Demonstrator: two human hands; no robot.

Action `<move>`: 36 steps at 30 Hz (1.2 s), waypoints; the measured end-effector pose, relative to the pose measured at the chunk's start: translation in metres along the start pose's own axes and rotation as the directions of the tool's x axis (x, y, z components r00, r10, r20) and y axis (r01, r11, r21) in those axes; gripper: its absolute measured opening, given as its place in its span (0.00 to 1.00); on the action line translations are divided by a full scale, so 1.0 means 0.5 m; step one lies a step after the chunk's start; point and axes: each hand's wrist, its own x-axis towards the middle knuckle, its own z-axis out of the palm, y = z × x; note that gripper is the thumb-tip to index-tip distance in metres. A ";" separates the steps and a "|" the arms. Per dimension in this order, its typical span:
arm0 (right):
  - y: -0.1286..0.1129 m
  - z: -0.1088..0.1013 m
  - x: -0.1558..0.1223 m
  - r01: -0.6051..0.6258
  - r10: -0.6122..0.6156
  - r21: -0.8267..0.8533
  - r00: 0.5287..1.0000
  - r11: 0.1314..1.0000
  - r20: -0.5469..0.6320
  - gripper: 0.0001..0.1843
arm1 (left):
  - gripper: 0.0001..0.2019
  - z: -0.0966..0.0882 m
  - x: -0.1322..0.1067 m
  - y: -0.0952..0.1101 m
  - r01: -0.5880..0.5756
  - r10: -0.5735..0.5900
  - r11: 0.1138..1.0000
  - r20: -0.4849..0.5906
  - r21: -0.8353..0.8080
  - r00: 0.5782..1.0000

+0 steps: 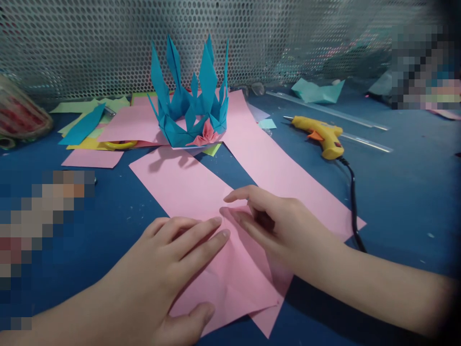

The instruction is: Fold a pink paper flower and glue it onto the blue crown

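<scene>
Your left hand [169,259] lies flat, fingers [201,233] spread and pressing a pink paper sheet [187,185] to the blue counter [396,192], while your right hand [281,223] rests on the same sheet, fingers half curled over a folded corner, gripping nothing. The paper lies before you, short of the blue origami crown [190,105]; a yellow glue gun [322,135] sits well to the right. You appear mid-fold; creasing it likely calls for steady pressure along the edge.
</scene>
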 end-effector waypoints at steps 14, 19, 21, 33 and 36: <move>0.004 -0.005 -0.002 -0.011 0.011 -0.013 1.000 1.000 -0.008 0.12 | 0.28 0.001 0.000 0.006 0.023 -0.023 1.000 -0.029 0.004 0.999; 0.000 -0.013 -0.002 -0.047 0.046 0.051 0.999 0.998 0.017 0.14 | 0.28 0.018 -0.005 0.015 0.097 -0.092 0.994 -0.114 0.039 0.989; -0.002 -0.014 -0.001 -0.061 0.059 0.062 0.998 0.996 0.039 0.15 | 0.28 0.020 -0.006 0.015 0.149 -0.141 0.987 -0.135 0.054 0.981; -0.002 -0.007 -0.006 -0.069 0.062 0.094 0.995 0.993 0.075 0.24 | 0.32 0.008 -0.003 -0.004 -0.008 0.009 0.999 -0.034 0.040 0.999; -0.002 -0.008 -0.010 -0.063 0.057 0.088 0.995 0.994 0.076 0.23 | 0.29 0.013 -0.003 0.003 0.050 -0.050 0.999 -0.071 0.003 0.996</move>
